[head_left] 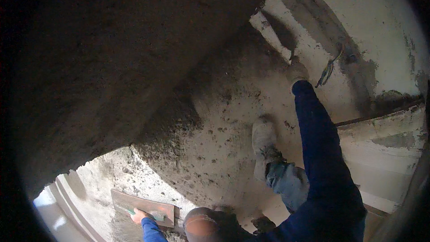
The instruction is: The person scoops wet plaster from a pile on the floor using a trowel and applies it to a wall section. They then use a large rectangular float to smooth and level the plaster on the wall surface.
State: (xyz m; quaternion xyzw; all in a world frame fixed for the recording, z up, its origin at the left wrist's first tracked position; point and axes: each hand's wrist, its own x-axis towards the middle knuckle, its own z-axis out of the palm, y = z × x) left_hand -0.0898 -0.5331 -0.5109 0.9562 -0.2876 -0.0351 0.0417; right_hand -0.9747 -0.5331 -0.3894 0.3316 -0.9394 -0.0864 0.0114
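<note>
My left hand (137, 216) grips the green handle of a flat rectangular plastering trowel (122, 200) at the lower left, over pale, speckled floor. Up at the right, my right hand (297, 70), greyish and partly shadowed, is closed at the lower end of a long, pale, narrow strip (270, 34). Just right of that hand lies a bundle of loose wires (328, 67). My dusty boot (264, 136) and jeans-clad leg stand on the debris-strewn floor (215, 152) below it.
A dark, rough plastered surface (103, 67) fills the upper left, its ragged edge above the sunlit floor. At the right are a patched pale surface (376, 31) and a ledge with a dark seam (385, 152). A rounded brown-topped thing (201, 224) sits at the bottom centre.
</note>
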